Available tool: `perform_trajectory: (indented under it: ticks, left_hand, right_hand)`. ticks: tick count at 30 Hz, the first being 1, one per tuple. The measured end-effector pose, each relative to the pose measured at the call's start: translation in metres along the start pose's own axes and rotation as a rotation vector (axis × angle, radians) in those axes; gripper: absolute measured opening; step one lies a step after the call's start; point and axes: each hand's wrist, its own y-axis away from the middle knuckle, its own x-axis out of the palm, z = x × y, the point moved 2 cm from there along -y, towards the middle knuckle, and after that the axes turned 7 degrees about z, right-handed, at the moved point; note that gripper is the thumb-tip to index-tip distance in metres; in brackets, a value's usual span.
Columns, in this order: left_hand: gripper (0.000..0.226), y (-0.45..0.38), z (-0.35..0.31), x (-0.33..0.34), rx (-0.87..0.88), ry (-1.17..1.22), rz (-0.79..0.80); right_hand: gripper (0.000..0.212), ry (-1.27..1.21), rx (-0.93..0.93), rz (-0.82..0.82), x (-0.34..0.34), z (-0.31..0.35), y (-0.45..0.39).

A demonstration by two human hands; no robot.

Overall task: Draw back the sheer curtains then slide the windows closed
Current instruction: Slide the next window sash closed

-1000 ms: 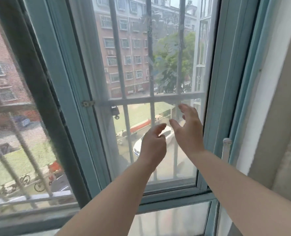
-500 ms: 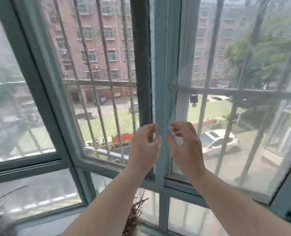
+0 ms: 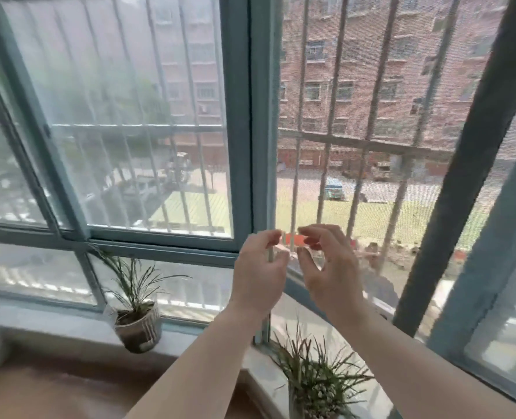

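My left hand (image 3: pixel 259 273) and my right hand (image 3: pixel 326 267) are raised side by side in front of the blue-green corner post (image 3: pixel 261 116) of a bay window. Both have curled, spread fingers and hold nothing; a narrow gap separates them. A thin vertical edge of the frame runs just behind my left hand's fingertips. Left of the post is a sliding glass sash (image 3: pixel 238 146). Right of the post a fine mesh screen (image 3: pixel 371 101) covers the opening, with metal bars outside. I see no sheer curtain clearly.
Two potted grass plants stand on the sill (image 3: pixel 54 331), one left (image 3: pixel 139 325) of my arms and one below them (image 3: pixel 314 382). A dark slanted frame bar (image 3: pixel 462 146) crosses the right side. A brown wooden surface (image 3: pixel 54 388) lies bottom left.
The view has swung left, from the right-hand window to the corner post and the left sash. My hands stayed raised together and their fingers have curled more.
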Motion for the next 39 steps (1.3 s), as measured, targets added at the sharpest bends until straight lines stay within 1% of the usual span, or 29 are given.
perform_trajectory:
  ticks: [8,13,18,25,32,39]
  left_hand:
    - [0.034,-0.023,0.076,-0.138,-0.069,-0.076,-0.145]
    - [0.034,-0.034,0.111,-0.194,-0.114,-0.092,-0.194]
    - [0.032,-0.058,0.14,-0.229,-0.148,-0.131,-0.245]
    - [0.032,-0.116,0.181,-0.264,-0.189,-0.194,-0.34]
    - [0.035,-0.185,0.223,-0.304,-0.245,-0.248,-0.47]
    - [0.037,-0.234,0.26,-0.35,-0.294,-0.3,-0.554]
  right_hand:
    - [0.028,-0.122,-0.08,0.075,0.149,0.057,-0.039]
    - [0.026,-0.229,-0.069,0.118,0.219,0.078,-0.055]
    - [0.027,-0.303,-0.072,0.185,0.276,0.084,-0.077]
    - [0.03,-0.405,-0.091,0.295,0.356,0.07,-0.133]
    - [0.031,-0.444,-0.197,0.398,0.435,0.046,-0.213]
    - [0.028,-0.403,-0.338,0.468,0.508,0.046,-0.275]
